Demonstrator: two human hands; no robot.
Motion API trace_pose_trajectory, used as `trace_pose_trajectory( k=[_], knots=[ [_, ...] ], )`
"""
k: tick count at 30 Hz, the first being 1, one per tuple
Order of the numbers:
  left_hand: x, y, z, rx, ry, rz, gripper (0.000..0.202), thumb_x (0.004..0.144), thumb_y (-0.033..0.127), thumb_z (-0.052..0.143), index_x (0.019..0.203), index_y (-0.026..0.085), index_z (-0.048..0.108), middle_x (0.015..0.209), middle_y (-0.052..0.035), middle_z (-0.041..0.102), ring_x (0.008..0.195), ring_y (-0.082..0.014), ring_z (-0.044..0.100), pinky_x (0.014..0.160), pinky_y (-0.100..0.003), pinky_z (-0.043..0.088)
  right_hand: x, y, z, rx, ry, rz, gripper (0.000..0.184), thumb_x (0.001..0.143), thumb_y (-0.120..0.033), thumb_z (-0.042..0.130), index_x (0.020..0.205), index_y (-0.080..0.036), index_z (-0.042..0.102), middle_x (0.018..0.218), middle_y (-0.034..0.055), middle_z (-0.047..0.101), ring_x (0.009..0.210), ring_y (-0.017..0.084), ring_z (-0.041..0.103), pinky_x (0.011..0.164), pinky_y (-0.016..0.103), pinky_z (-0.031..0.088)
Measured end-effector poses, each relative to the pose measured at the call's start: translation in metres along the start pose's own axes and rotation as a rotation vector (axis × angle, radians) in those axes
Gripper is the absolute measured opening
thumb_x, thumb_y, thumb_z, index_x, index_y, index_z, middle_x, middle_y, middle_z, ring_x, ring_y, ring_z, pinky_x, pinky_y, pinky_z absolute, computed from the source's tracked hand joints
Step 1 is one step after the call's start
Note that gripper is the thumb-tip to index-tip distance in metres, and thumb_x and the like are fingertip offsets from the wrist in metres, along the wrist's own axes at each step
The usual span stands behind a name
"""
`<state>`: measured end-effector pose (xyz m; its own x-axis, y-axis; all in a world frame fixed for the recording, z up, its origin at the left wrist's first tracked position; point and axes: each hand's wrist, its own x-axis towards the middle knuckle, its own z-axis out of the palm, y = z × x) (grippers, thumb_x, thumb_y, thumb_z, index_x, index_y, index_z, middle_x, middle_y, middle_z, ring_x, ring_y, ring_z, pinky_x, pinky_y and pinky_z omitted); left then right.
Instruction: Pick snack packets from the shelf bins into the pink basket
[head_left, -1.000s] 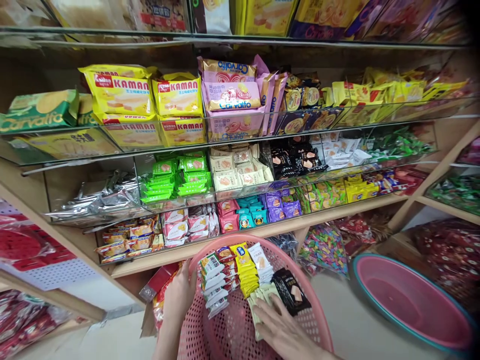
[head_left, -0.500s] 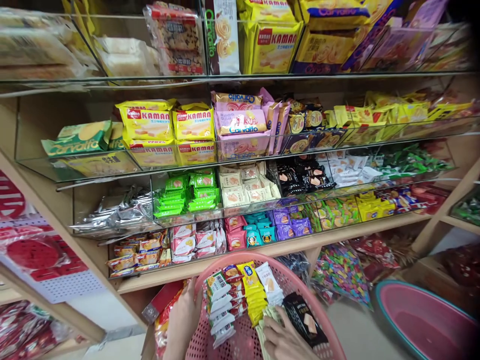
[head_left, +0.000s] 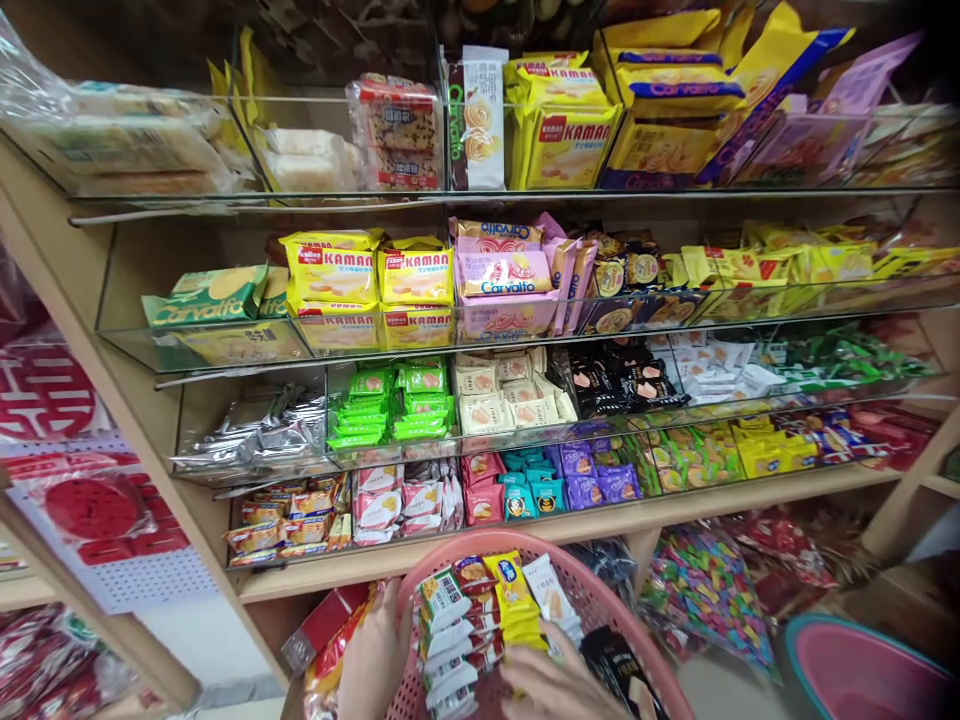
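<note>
A pink plastic basket (head_left: 637, 625) stands at the bottom centre, holding wrapped snacks. My left hand (head_left: 379, 645) is closed over its left rim. Along the inside lie overlapping rows of white-and-green packets (head_left: 448, 625), small red-and-white packets (head_left: 484, 605) and yellow packets (head_left: 517, 595). Farther right are white wafer packets (head_left: 551, 590) and black wafer packets (head_left: 619, 665). My right hand (head_left: 551, 680) reaches over the row between the yellow and black packets, its fingers apart and slightly blurred. What lies directly beneath that palm is hidden.
Glass-fronted shelves hold KAMAN packs (head_left: 334, 270), green packets (head_left: 367, 405), cream wafer packets (head_left: 487, 395) and black packets (head_left: 626, 375). A wooden shelf edge (head_left: 330, 570) runs behind the basket. A bag of colourful sweets (head_left: 709, 590) and a pink-and-teal tub (head_left: 862, 660) stand right.
The view has shifted, so the shelves appear lower and farther right. My right hand has moved forward over the cream packets, which it now covers. My left hand stays on the basket rim.
</note>
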<state>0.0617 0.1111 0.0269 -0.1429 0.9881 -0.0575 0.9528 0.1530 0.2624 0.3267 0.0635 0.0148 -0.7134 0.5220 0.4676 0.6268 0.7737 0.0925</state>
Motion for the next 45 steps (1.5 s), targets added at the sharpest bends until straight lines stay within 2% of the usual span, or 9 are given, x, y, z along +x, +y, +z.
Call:
trace_pose_trajectory(
  k=[1, 3, 6, 11, 15, 21, 25, 36, 45],
  knots=[
    [0.0, 0.0, 0.001, 0.006, 0.003, -0.003, 0.051, 0.093, 0.035, 0.021, 0.136, 0.015, 0.04, 0.123, -0.0149, 0.064, 0.101, -0.0279, 0.066, 0.078, -0.037, 0.05, 0.021, 0.009, -0.025, 0.046, -0.01, -0.063, 0.014, 0.09, -0.035, 0.051, 0.097, -0.027, 0.061, 0.105, -0.004, 0.069, 0.109, 0.012, 0.056, 0.104, 0.032, 0.038],
    [0.0, 0.0, 0.001, 0.007, 0.008, -0.011, 0.051, 0.093, 0.035, 0.021, 0.136, 0.015, 0.04, 0.128, -0.0152, 0.061, 0.104, -0.0274, 0.065, 0.08, -0.036, 0.049, 0.065, 0.032, -0.071, 0.064, 0.019, -0.01, 0.024, 0.093, -0.022, 0.042, 0.111, -0.025, 0.058, 0.112, -0.0015, 0.067, 0.112, 0.012, 0.053, 0.107, 0.039, 0.034],
    [-0.002, 0.002, 0.0, -0.014, 0.006, -0.023, 0.051, 0.093, 0.034, 0.021, 0.136, 0.015, 0.04, 0.132, -0.0153, 0.058, 0.108, -0.0263, 0.064, 0.083, -0.035, 0.049, 0.127, 0.081, -0.117, 0.021, 0.205, -0.025, 0.028, 0.093, -0.017, 0.039, 0.11, -0.018, 0.06, 0.108, 0.0041, 0.067, 0.109, 0.016, 0.053, 0.099, 0.039, 0.039],
    [-0.005, 0.005, -0.004, -0.024, 0.006, -0.038, 0.051, 0.092, 0.033, 0.022, 0.137, 0.016, 0.041, 0.133, -0.0136, 0.058, 0.111, -0.0239, 0.062, 0.086, -0.032, 0.049, 0.195, 0.155, -0.135, -0.139, 0.267, 0.121, 0.029, 0.09, -0.013, 0.04, 0.111, -0.013, 0.06, 0.111, 0.0111, 0.063, 0.109, 0.022, 0.049, 0.094, 0.04, 0.039],
    [-0.003, 0.003, -0.002, 0.011, 0.0, -0.039, 0.052, 0.092, 0.032, 0.024, 0.139, 0.015, 0.039, 0.135, -0.0144, 0.055, 0.115, -0.0242, 0.06, 0.088, -0.032, 0.048, 0.223, 0.178, -0.134, -0.269, 0.155, 0.204, 0.03, 0.091, -0.014, 0.039, 0.115, -0.012, 0.057, 0.113, 0.0118, 0.062, 0.109, 0.023, 0.048, 0.091, 0.037, 0.038],
    [0.001, 0.002, 0.001, -0.005, -0.003, -0.051, 0.051, 0.093, 0.031, 0.023, 0.138, 0.016, 0.039, 0.127, -0.014, 0.062, 0.108, -0.0231, 0.063, 0.084, -0.03, 0.048, 0.242, 0.183, -0.121, -0.308, 0.142, 0.194, 0.039, 0.091, -0.012, 0.036, 0.129, -0.012, 0.049, 0.127, 0.011, 0.059, 0.118, 0.022, 0.046, 0.098, 0.036, 0.032],
    [0.001, 0.001, 0.001, 0.008, -0.008, -0.054, 0.05, 0.093, 0.032, 0.025, 0.138, 0.016, 0.039, 0.129, -0.0133, 0.061, 0.11, -0.0226, 0.063, 0.084, -0.029, 0.048, 0.242, 0.184, -0.115, -0.336, 0.122, 0.178, 0.039, 0.091, -0.01, 0.036, 0.128, -0.014, 0.049, 0.12, 0.0098, 0.062, 0.113, 0.022, 0.049, 0.099, 0.037, 0.029],
    [0.0, 0.001, 0.001, -0.01, -0.007, -0.046, 0.05, 0.093, 0.031, 0.024, 0.138, 0.016, 0.039, 0.13, -0.013, 0.06, 0.111, -0.0232, 0.062, 0.084, -0.03, 0.048, 0.242, 0.172, -0.124, -0.409, 0.096, 0.261, 0.028, 0.09, -0.011, 0.04, 0.114, -0.013, 0.055, 0.11, 0.012, 0.061, 0.101, 0.025, 0.051, 0.086, 0.036, 0.032],
    [-0.001, 0.0, 0.0, -0.037, 0.01, -0.025, 0.05, 0.093, 0.031, 0.024, 0.137, 0.014, 0.039, 0.132, -0.0138, 0.058, 0.112, -0.0264, 0.061, 0.087, -0.035, 0.048, 0.23, 0.174, -0.134, -0.421, 0.116, 0.222, 0.028, 0.092, -0.013, 0.039, 0.114, -0.013, 0.055, 0.104, 0.0103, 0.061, 0.1, 0.023, 0.05, 0.09, 0.036, 0.03]
  ],
)
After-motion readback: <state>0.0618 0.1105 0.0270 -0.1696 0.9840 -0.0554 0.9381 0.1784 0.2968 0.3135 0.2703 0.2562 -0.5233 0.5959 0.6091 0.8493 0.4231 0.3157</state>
